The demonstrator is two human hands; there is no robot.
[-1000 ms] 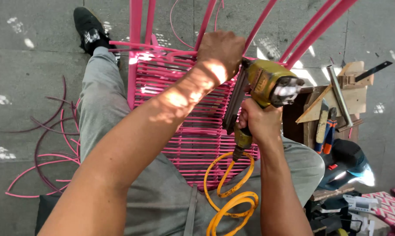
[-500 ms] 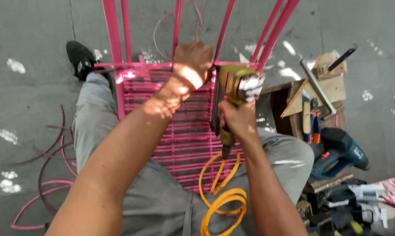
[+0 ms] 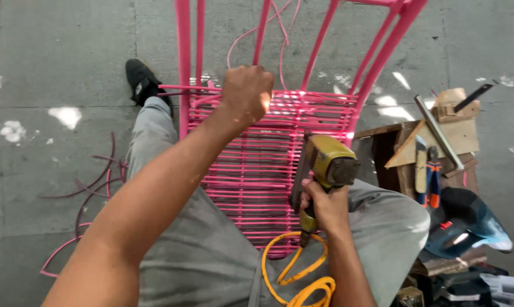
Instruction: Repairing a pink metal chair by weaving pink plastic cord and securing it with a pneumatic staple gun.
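One pink metal chair frame (image 3: 382,54), its seat (image 3: 257,170) woven of glossy pink cord, stands centre between the person's knees. Left hand (image 3: 246,94) is fisted at the seat's far edge, gripping cord. Right hand (image 3: 323,206) is wrapped round one boxy yellow stapler (image 3: 325,165), near right, trailing one coiled yellow hose (image 3: 302,281). Loose cords (image 3: 92,187) lie on the concrete, left.

Chair frame (image 3: 268,165) between knees, staple gun (image 3: 325,165) on its right, tool pile (image 3: 439,148) farther right
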